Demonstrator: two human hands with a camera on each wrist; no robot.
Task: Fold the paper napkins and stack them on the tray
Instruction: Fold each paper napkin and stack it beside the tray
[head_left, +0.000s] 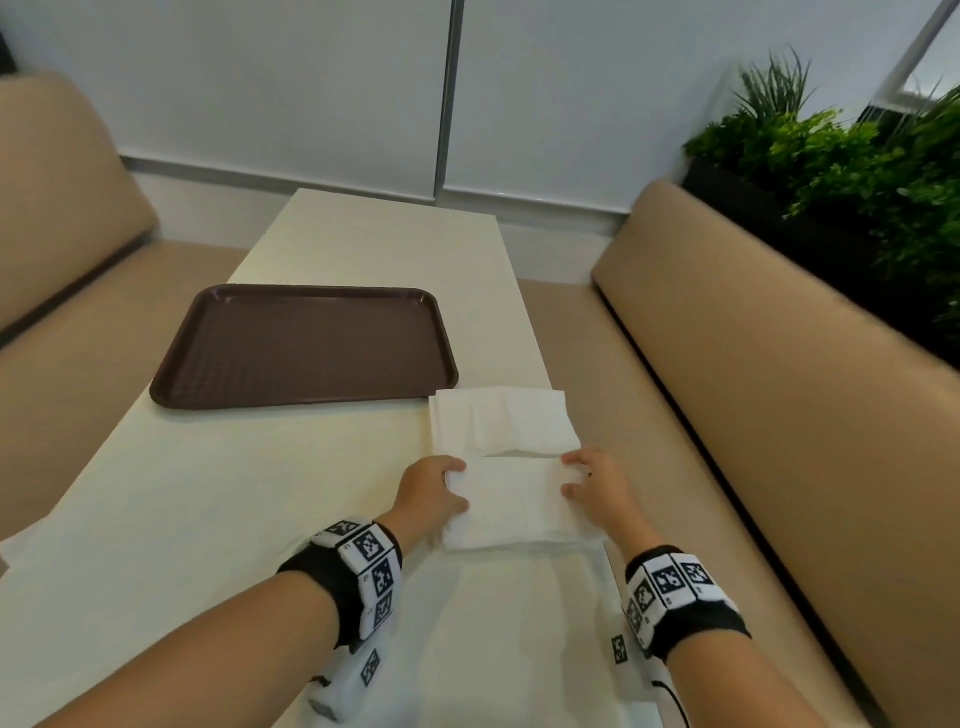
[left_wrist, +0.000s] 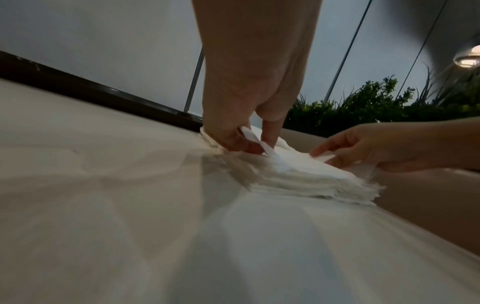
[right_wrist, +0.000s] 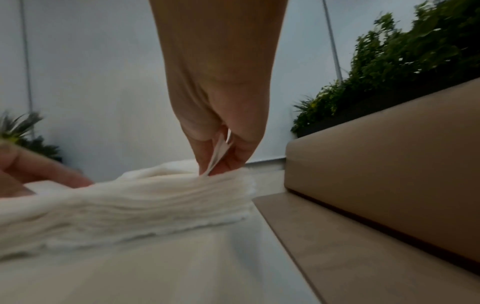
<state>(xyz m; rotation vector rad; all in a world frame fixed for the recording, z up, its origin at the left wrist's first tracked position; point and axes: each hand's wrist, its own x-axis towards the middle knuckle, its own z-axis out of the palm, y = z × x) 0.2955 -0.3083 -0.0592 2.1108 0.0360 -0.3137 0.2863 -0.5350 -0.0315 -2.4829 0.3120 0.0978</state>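
A stack of white paper napkins (head_left: 504, 421) lies on the cream table near its right edge, just right of the brown tray's near corner. The top napkin (head_left: 511, 501) is doubled over toward me. My left hand (head_left: 441, 486) pinches its left edge (left_wrist: 255, 143) between thumb and finger. My right hand (head_left: 582, 475) pinches the right edge (right_wrist: 219, 154) the same way. The stack's layered side (right_wrist: 155, 197) shows in the right wrist view. The brown tray (head_left: 306, 345) sits bare at the table's middle left.
The cream table (head_left: 208, 493) runs away from me to a white wall. Tan bench seats flank it, the right one (head_left: 769, 364) close to the napkins. Green plants (head_left: 857, 171) stand behind the right bench back.
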